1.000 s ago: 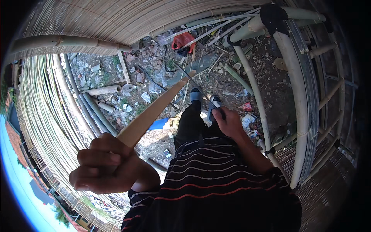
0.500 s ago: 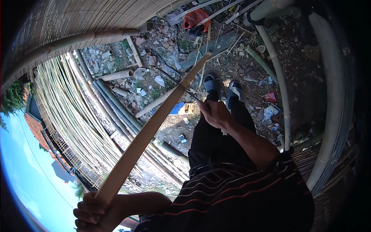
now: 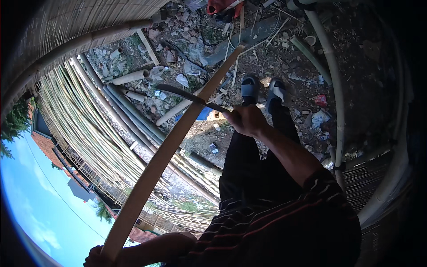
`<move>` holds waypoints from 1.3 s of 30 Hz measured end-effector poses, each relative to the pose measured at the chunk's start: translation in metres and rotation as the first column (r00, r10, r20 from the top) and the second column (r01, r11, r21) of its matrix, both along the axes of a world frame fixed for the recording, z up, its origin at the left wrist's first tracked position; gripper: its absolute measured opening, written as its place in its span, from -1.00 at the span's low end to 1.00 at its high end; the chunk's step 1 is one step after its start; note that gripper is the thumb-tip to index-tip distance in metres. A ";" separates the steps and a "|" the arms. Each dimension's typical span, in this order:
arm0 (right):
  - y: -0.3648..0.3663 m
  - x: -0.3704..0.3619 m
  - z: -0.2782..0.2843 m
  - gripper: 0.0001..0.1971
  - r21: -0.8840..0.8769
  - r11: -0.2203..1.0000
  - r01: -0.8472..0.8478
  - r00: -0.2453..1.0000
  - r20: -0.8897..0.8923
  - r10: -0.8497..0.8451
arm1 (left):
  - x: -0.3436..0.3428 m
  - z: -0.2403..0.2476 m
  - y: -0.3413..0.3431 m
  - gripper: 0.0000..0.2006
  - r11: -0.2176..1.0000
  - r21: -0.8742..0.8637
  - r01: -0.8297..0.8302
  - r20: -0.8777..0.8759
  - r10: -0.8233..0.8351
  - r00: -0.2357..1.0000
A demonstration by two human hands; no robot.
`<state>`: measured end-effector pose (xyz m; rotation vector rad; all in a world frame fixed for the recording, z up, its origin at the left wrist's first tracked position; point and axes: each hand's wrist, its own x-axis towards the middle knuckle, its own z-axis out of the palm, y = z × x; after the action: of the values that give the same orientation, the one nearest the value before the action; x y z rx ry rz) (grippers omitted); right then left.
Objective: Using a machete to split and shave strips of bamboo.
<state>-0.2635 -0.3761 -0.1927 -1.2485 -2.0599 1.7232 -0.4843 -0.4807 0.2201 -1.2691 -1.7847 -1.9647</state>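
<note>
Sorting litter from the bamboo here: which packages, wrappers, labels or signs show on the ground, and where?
Crumpled red wrapper: on the dirt right of the sandalled feet.
Crumpled whitish plastic bag: just below it.
White scrap of plastic: among rubble left of the long bamboo strip.
No signs or screens.

It was an outdoor bamboo-working yard: stacked bamboo poles (image 3: 89, 120), woven bamboo screens (image 3: 66, 26) and littered dirt ground (image 3: 289, 66).
</note>
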 end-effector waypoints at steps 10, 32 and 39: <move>-0.018 -0.015 0.015 -0.52 -0.011 0.995 0.095 0.990 -0.104 -0.096 | -0.018 -0.010 -0.011 -0.68 0.991 -0.013 -0.135 -0.036 0.135 0.990; 0.007 -0.039 -0.097 -0.45 0.166 0.975 0.146 0.967 0.184 -0.176 | -0.038 -0.104 0.058 -0.63 0.981 0.041 -0.191 0.096 0.186 0.978; 0.015 -0.046 -0.090 -0.46 0.125 0.981 0.152 0.966 0.193 -0.174 | -0.079 -0.125 0.063 -0.61 0.989 -0.139 -0.046 0.131 0.065 0.989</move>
<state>-0.3095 -0.3609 -0.2826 -1.5674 -2.0587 1.4452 -0.5629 -0.4174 0.0946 -1.1345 -2.0261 -1.9715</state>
